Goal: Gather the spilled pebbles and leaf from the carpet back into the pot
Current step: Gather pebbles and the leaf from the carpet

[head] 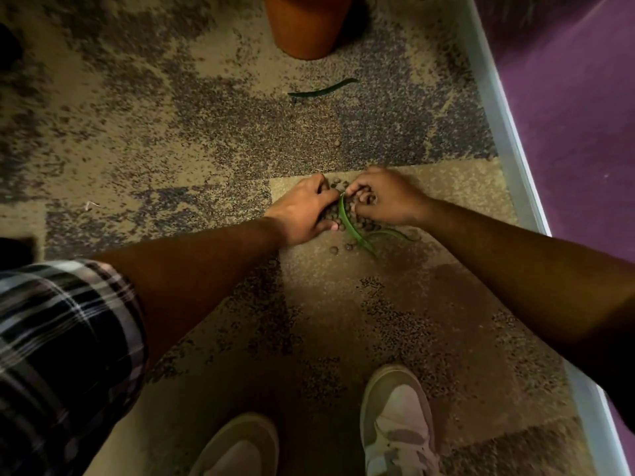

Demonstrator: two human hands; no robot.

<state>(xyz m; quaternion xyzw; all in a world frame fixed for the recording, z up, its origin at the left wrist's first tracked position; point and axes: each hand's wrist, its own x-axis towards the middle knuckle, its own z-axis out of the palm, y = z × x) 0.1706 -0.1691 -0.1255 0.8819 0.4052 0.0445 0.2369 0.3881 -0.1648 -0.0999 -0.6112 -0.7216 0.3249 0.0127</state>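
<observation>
Early stage. Both hands, left hand (302,214) and right hand (385,201), curled around the pebbles (347,214) heaped on the carpet (171,132), fingers raking them together over one leaf (354,231). Second leaf (323,88) lay untouched near the pot (305,25). Nothing visibly returned yet.

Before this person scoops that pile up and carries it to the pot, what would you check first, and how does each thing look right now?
1. Both hands around the pebbles: ok, left hand and right hand cup the pile.
2. Leaf within the scoop: not ok, its ends trail out.
3. Stray pebble collected: not ok.
4. Second leaf near the pot collected: not ok.
5. Pot upright: ok, though its opening is out of view.
</observation>
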